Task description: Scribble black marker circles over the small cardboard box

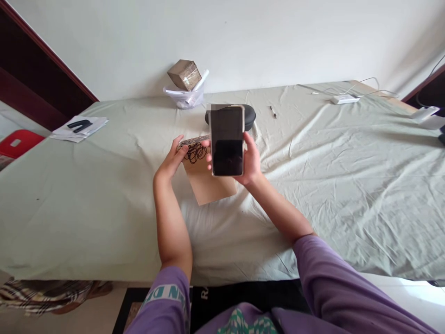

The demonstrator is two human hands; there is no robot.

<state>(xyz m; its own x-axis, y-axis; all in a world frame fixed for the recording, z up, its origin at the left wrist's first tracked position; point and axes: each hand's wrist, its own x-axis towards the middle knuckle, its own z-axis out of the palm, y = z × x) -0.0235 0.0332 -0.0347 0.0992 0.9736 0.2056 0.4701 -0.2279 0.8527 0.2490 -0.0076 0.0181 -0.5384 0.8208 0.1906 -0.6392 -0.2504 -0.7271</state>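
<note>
My right hand (252,160) is wrapped round a smartphone (227,148), held upright with its dark screen facing me. To its left, my left hand (173,159) is closed on the left end of a thin item with a speckled pattern (197,139), thumb on top. Several thin black loops (195,153) lie beside that thumb, over the top of a flat brown cardboard piece (210,185). Whether the speckled item and the cardboard are joined I cannot tell. The phone hides part of both, and also part of a black oval case (249,118) behind it.
A pale green cloth (104,208) covers the table. At the back stands a clear plastic tub (187,99) with a cardboard box (184,74) on top. Papers with a black stapler (79,126) lie left. A pen (273,112) and a white power strip (345,99) lie right.
</note>
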